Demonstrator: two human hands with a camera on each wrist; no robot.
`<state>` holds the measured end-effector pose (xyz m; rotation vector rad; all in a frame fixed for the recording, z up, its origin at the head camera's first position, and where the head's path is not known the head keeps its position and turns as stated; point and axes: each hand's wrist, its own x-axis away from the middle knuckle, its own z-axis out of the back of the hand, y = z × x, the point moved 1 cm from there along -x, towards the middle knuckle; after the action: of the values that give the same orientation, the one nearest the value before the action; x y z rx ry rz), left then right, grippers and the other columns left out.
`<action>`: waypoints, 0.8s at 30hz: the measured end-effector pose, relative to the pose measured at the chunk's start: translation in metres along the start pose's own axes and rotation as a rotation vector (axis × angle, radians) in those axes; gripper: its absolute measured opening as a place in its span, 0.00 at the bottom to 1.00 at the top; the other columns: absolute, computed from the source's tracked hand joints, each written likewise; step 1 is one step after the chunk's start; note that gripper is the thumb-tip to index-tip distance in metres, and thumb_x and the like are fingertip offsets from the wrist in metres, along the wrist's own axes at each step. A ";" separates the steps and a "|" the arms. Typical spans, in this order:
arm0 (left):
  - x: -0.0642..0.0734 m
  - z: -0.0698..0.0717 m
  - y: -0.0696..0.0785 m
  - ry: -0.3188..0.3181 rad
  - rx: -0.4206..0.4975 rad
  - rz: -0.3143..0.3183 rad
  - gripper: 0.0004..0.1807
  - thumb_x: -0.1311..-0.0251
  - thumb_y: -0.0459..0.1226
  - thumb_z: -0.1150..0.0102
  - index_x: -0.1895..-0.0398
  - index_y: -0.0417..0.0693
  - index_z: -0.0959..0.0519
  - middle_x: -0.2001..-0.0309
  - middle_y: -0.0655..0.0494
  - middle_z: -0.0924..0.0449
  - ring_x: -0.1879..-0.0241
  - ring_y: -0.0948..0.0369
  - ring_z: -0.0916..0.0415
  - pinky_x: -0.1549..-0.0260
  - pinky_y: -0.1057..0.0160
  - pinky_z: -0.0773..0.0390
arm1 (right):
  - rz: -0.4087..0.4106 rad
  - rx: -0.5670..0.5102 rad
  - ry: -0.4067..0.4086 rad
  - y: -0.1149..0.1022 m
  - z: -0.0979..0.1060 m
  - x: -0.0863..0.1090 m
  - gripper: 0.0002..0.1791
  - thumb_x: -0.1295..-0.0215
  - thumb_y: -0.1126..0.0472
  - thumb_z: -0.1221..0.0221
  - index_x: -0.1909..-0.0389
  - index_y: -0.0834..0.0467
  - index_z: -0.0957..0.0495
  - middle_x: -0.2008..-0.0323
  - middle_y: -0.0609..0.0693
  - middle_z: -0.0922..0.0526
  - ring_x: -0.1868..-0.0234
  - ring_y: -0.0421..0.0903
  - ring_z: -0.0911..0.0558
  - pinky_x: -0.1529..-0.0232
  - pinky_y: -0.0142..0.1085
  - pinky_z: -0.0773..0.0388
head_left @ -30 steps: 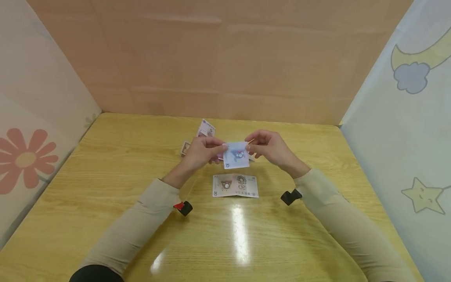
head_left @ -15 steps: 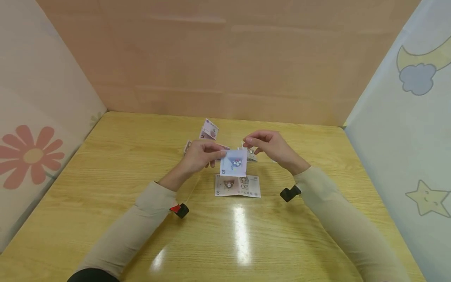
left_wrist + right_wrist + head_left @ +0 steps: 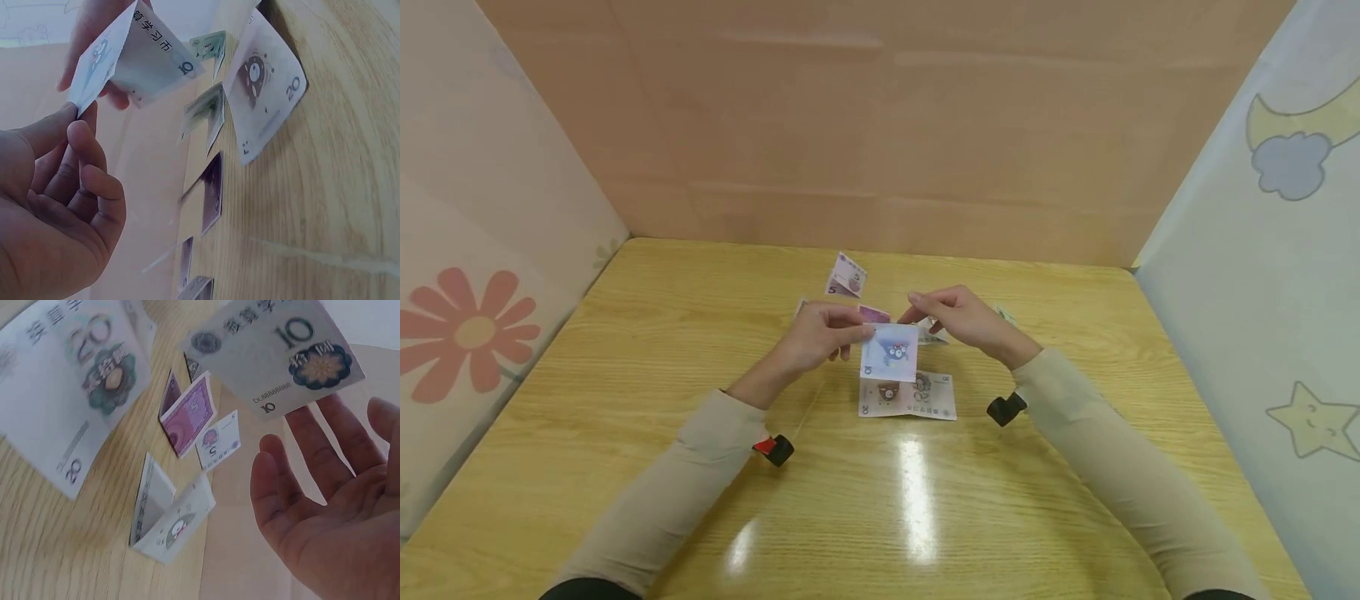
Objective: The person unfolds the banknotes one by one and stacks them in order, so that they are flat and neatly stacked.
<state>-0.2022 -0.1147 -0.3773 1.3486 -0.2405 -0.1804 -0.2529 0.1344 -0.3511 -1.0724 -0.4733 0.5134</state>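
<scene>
My left hand (image 3: pixel 820 336) pinches a folded pale blue 10 play banknote (image 3: pixel 889 354) by its left edge, thumb in front. The left wrist view shows the note (image 3: pixel 150 62) bent in a V, held above the table. My right hand (image 3: pixel 962 319) is at the note's upper right corner. In the right wrist view its loosely bent fingers (image 3: pixel 319 450) reach behind the note's lower edge, with the thumb apart from it. A creased 20 play banknote (image 3: pixel 928 404) stands on the table just in front, partly covered by the blue note in the head view.
Several folded notes stand behind the hands: a 5 note (image 3: pixel 847 275), a purple one (image 3: pixel 874 314), a whitish one (image 3: pixel 934 335) and a green one (image 3: pixel 1006 314). The wooden table (image 3: pixel 1037 517) meets a tan back wall (image 3: pixel 880 125) and printed side panels.
The right hand lets go of the blue note's right edge, then shifts slightly left to its upper corner. The left hand lowers the note a little toward the 20 note and moves left.
</scene>
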 end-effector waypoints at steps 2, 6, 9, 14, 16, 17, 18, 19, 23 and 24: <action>0.001 0.003 -0.002 0.012 0.003 0.013 0.09 0.35 0.37 0.33 0.57 0.42 0.14 0.67 0.42 0.16 0.78 0.52 0.28 0.82 0.68 0.34 | -0.024 0.051 0.021 0.004 0.004 0.003 0.25 0.22 0.44 0.50 0.54 0.59 0.13 0.50 0.52 0.14 0.45 0.52 0.21 0.45 0.56 0.27; 0.003 0.006 -0.007 0.038 -0.001 0.050 0.10 0.35 0.38 0.33 0.56 0.41 0.14 0.66 0.47 0.14 0.78 0.57 0.27 0.79 0.67 0.30 | -0.055 0.107 0.038 0.013 0.013 0.010 0.22 0.24 0.45 0.46 0.52 0.58 0.14 0.51 0.51 0.14 0.47 0.51 0.21 0.46 0.57 0.28; 0.003 0.008 -0.010 0.051 -0.004 0.064 0.11 0.36 0.38 0.32 0.56 0.40 0.14 0.67 0.50 0.14 0.77 0.55 0.26 0.78 0.66 0.28 | -0.065 0.117 0.024 0.016 0.017 0.015 0.16 0.26 0.49 0.41 0.53 0.57 0.14 0.53 0.51 0.14 0.50 0.54 0.21 0.48 0.57 0.27; 0.004 0.005 -0.014 0.058 0.010 0.093 0.09 0.37 0.38 0.31 0.58 0.41 0.14 0.68 0.49 0.14 0.76 0.54 0.26 0.79 0.67 0.29 | -0.086 0.134 0.009 0.021 0.019 0.020 0.09 0.33 0.58 0.34 0.56 0.57 0.14 0.58 0.51 0.14 0.55 0.52 0.21 0.53 0.46 0.25; 0.004 0.002 -0.016 0.057 0.017 0.097 0.08 0.37 0.37 0.31 0.60 0.41 0.14 0.68 0.45 0.14 0.78 0.56 0.27 0.80 0.68 0.31 | -0.094 0.143 0.001 0.023 0.019 0.021 0.08 0.34 0.60 0.33 0.57 0.58 0.15 0.59 0.52 0.14 0.56 0.51 0.20 0.54 0.44 0.24; 0.004 0.001 -0.017 0.055 0.016 0.095 0.08 0.37 0.36 0.31 0.60 0.41 0.14 0.68 0.42 0.15 0.79 0.57 0.27 0.82 0.68 0.33 | -0.097 0.151 -0.001 0.023 0.019 0.022 0.07 0.35 0.61 0.33 0.58 0.58 0.15 0.61 0.52 0.14 0.57 0.51 0.20 0.55 0.43 0.24; 0.004 -0.001 -0.017 0.053 0.011 0.095 0.08 0.37 0.36 0.31 0.60 0.40 0.14 0.68 0.39 0.16 0.79 0.58 0.27 0.83 0.69 0.34 | -0.099 0.159 -0.004 0.024 0.020 0.024 0.07 0.35 0.62 0.33 0.59 0.59 0.15 0.61 0.52 0.14 0.58 0.51 0.20 0.55 0.43 0.25; 0.004 -0.002 -0.018 0.052 0.006 0.101 0.07 0.37 0.36 0.31 0.61 0.40 0.14 0.68 0.37 0.16 0.80 0.58 0.28 0.84 0.69 0.36 | -0.104 0.164 -0.005 0.024 0.020 0.025 0.06 0.35 0.62 0.33 0.59 0.59 0.16 0.62 0.52 0.14 0.59 0.51 0.20 0.56 0.43 0.25; 0.003 -0.007 -0.022 0.040 -0.037 0.144 0.07 0.38 0.36 0.30 0.61 0.41 0.14 0.67 0.36 0.16 0.79 0.58 0.27 0.84 0.70 0.37 | -0.117 0.188 -0.006 0.028 0.020 0.030 0.05 0.34 0.61 0.33 0.61 0.59 0.16 0.65 0.51 0.14 0.61 0.53 0.19 0.59 0.39 0.26; 0.003 -0.008 -0.023 0.035 -0.054 0.157 0.07 0.38 0.36 0.30 0.61 0.42 0.14 0.67 0.39 0.16 0.78 0.58 0.26 0.83 0.69 0.36 | -0.120 0.188 -0.011 0.029 0.020 0.031 0.05 0.34 0.61 0.34 0.61 0.59 0.16 0.65 0.51 0.14 0.61 0.53 0.19 0.60 0.38 0.26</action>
<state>-0.1971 -0.1126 -0.4013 1.2723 -0.3083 -0.0317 -0.2452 0.1787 -0.3658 -0.8557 -0.4858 0.4490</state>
